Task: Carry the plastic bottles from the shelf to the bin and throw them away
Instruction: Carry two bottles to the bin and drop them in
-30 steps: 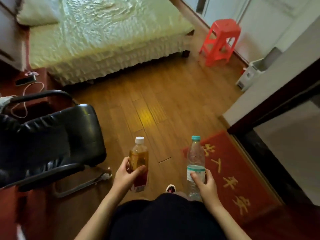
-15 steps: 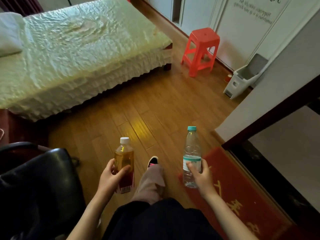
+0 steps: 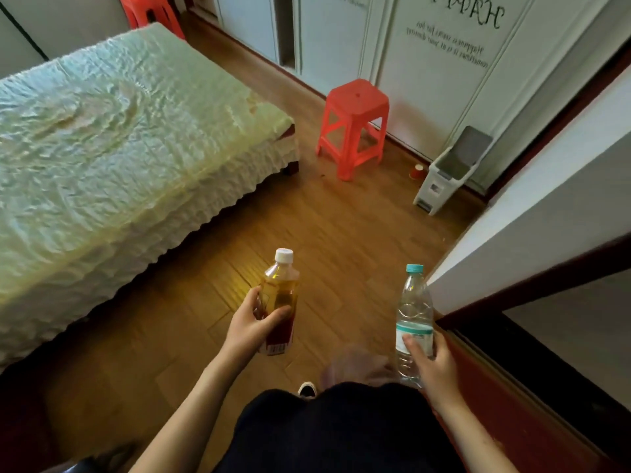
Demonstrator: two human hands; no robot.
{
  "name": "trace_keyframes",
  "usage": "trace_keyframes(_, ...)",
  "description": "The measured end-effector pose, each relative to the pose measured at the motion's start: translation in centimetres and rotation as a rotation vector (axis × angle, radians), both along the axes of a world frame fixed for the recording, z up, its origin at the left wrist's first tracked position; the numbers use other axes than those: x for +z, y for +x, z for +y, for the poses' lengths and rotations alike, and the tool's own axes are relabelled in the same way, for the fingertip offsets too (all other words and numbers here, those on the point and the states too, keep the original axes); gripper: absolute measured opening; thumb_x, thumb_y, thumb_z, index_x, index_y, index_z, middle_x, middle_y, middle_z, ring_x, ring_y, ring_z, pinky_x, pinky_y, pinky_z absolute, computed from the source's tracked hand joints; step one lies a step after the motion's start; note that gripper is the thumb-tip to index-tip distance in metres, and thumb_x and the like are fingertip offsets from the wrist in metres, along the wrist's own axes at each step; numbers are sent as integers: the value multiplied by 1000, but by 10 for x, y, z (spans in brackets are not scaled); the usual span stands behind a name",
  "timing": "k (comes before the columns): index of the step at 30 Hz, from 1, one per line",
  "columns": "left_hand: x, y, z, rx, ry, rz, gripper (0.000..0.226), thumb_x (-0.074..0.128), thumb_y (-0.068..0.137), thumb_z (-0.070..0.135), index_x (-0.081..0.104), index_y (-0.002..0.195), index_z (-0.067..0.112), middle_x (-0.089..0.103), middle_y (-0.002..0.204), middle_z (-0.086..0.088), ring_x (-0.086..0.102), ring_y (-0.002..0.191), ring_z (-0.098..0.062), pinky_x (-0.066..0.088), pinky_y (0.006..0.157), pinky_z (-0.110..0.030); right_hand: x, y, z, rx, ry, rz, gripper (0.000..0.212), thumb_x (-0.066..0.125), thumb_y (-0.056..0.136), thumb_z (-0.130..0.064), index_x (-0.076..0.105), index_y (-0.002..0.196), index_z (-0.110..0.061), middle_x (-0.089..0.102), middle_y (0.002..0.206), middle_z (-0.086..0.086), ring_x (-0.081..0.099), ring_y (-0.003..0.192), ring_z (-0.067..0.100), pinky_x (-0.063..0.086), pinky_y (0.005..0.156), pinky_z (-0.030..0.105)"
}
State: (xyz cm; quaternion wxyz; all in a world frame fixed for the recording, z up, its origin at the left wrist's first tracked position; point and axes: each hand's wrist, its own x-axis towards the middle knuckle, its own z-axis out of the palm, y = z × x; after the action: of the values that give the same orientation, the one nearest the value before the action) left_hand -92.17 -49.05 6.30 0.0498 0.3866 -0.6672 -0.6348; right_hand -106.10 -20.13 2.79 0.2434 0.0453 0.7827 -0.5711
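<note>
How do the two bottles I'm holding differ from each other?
The tea bottle in the left hand has a white cap, amber liquid and a red label; the water bottle in the right hand has a teal cap, looks clear and is slimmer. Both are upright and capped.

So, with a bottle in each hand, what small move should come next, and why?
Probably keep walking ahead and slightly right toward the bin. Its lid stands open, the left hand grips the tea bottle, the right hand grips the water bottle, and the floor between looks clear.
</note>
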Motion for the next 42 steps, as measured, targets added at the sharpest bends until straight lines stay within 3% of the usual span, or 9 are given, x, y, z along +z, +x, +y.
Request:
trace_keyframes(4,-10,-77,-29,-62,7,-21,47,75,78,32,53,119,26,67,107,6,66,97,-11,55,75,-28,-14,-53,-26,-111,-14,-58,31,68,87,-26,61,114,-14,72,99,11,72,86,27,58,72,40)
trace_keyframes(11,-20,-216,-98,-65,-27,-88,34,76,77,33,55,102,33,68,100,4,68,89,-13,55,67,-26,-22,-208,-105,-111,-47,-32,32,67,88,-28,59,116,-14,72,96,6,71,81,18,53,56,19)
trace_keyframes(14,-7,-278,-137,-63,-51,-81,33,75,78,33,56,105,29,70,98,4,69,88,-13,53,64,-21,-10,-278,-149,-47,-56,-23,32,65,89,-31,55,116,-18,69,99,6,71,84,20,55,57,19)
trace_keyframes(21,-3,-397,-218,-45,-122,-90,43,73,79,35,54,116,24,67,105,4,65,95,-15,53,69,-27,12,-419,-246,18,-64,10,30,63,89,-34,53,116,-26,66,102,-2,69,88,14,55,61,17)
trace_keyframes(26,-29,-479,-273,-54,-92,-130,44,73,80,35,53,118,26,67,106,3,66,95,-17,54,69,-29,-6,-496,-301,-20,-75,-31,21,65,88,-32,53,106,-35,67,102,-2,70,90,16,57,69,26)
trace_keyframes(29,-37,-546,-314,-130,-98,-126,44,73,80,34,54,118,22,68,105,1,67,94,-17,52,67,-25,-20,-540,-328,-100,-43,-42,20,65,88,-30,53,103,-34,68,104,1,69,89,15,57,68,25)
trace_keyframes(32,-28,-627,-351,-231,-113,-102,40,73,81,31,53,115,24,67,101,5,65,92,-13,50,68,-23,-20,-584,-347,-209,-25,-52,29,64,89,-29,52,115,-25,66,107,0,68,88,11,55,60,17)
trace_keyframes(37,-6,-767,-389,-458,-104,-58,35,77,77,34,57,106,28,70,96,5,68,90,-12,54,76,-30,-2,-641,-358,-412,54,-61,30,63,91,-29,47,117,-23,60,105,-2,57,81,0,43,60,14)
trace_keyframes(42,-2,-880,-375,-730,-95,-59,39,76,77,35,53,108,34,69,103,6,66,95,-9,51,77,-27,-6,-676,-346,-645,94,-122,35,66,89,-30,51,119,-21,65,109,8,66,91,22,53,67,26)
